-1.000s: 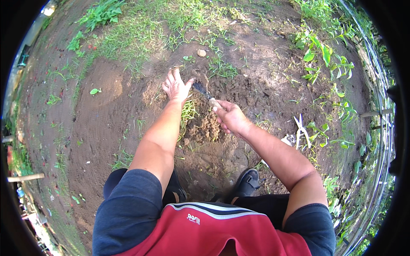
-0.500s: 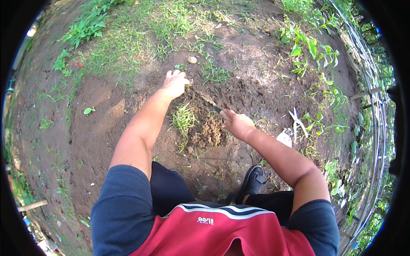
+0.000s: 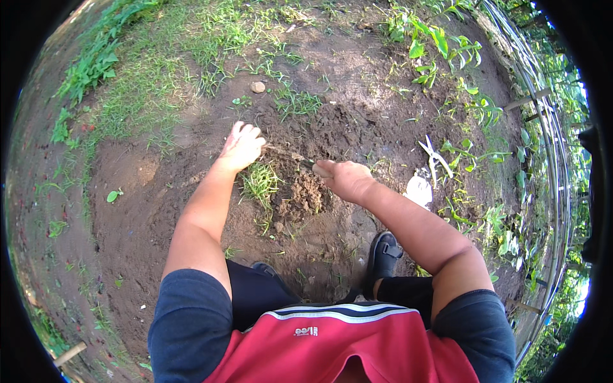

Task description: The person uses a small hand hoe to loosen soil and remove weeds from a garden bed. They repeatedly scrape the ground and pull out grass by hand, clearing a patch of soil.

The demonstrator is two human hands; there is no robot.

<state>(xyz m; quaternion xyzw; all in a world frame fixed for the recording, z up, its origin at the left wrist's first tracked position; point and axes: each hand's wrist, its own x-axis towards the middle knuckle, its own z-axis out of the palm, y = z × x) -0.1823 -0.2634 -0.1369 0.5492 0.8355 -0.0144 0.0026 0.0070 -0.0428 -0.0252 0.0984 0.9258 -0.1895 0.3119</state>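
Note:
My right hand [image 3: 348, 180] grips the handle of a small trowel [image 3: 290, 155], its narrow blade caked with mud and pointing left along the soil. Near the blade's tip is my left hand [image 3: 242, 148], fingers curled toward the ground; whatever they hold, if anything, is hidden. Between my hands and my feet lie a tuft of grass [image 3: 260, 183] and a heap of loose, crumbly brown soil [image 3: 308, 195]. Dark, freshly broken earth surrounds the blade.
A round stone [image 3: 257, 87] lies beyond my left hand, with a grass patch [image 3: 297, 102] beside it. To the right are pale-handled shears [image 3: 434, 163] and a white object [image 3: 419, 189]. Leafy plants [image 3: 440, 45] and a pole fence [image 3: 550, 140] line the right side.
The whole view has shifted somewhat. The trowel blade now lies flatter, its tip pointing more to the left and closer to my left hand. My right hand keeps its hold on the handle.

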